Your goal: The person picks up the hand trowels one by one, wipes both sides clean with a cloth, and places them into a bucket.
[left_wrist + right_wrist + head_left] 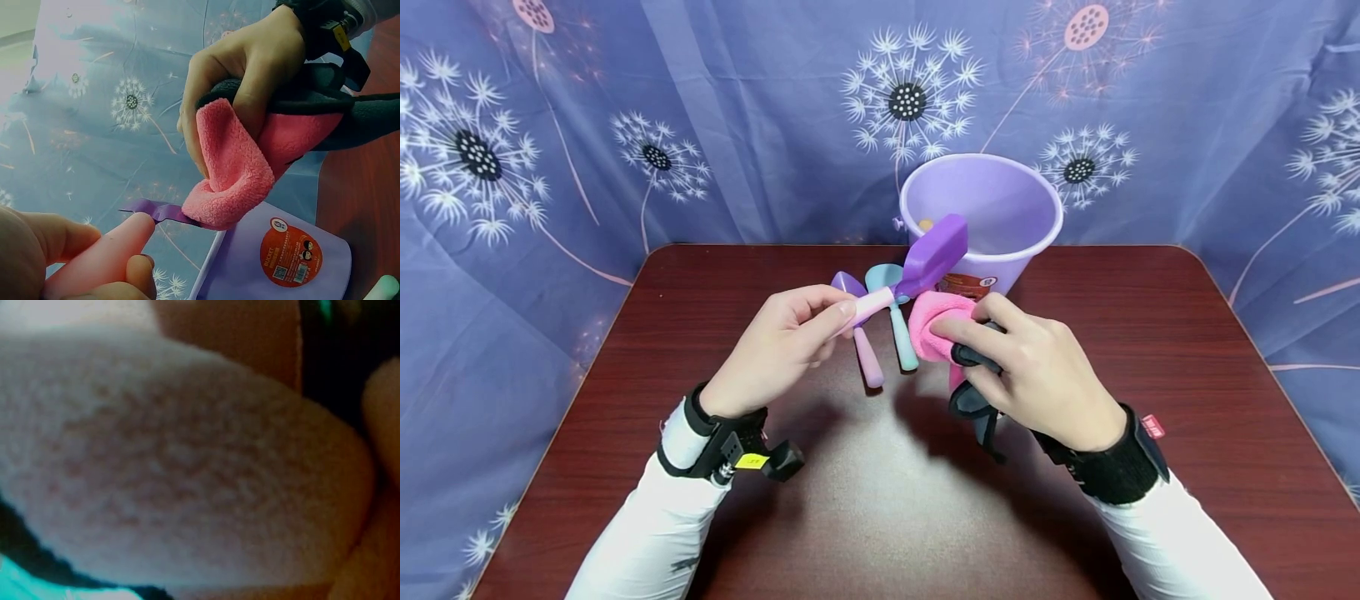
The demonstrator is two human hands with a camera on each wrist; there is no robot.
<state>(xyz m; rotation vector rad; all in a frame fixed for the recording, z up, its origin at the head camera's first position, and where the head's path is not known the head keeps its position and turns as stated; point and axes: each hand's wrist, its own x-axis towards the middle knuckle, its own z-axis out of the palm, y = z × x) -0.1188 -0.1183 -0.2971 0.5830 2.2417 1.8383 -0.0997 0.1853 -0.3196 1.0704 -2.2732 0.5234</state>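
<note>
My left hand (786, 342) pinches the pale pink handle of a toy shovel between thumb and fingers. The shovel's purple blade (934, 254) tilts up to the right, in front of the bucket. A pink and dark grey fleecy cloth (927, 310) is bunched in my right hand (1045, 367). In the left wrist view the pink cloth (240, 169) meets the purple neck (164, 211) of the shovel. A blurred close surface fills most of the right wrist view; I cannot tell what it is.
Behind the hands stands a lilac bucket (985, 196) with a yellowish thing (926, 225) inside. On the brown table (1150, 333) lie a purple toy tool with a pink handle (868, 358) and a teal one (904, 337). A blue floral curtain (760, 125) hangs around the table.
</note>
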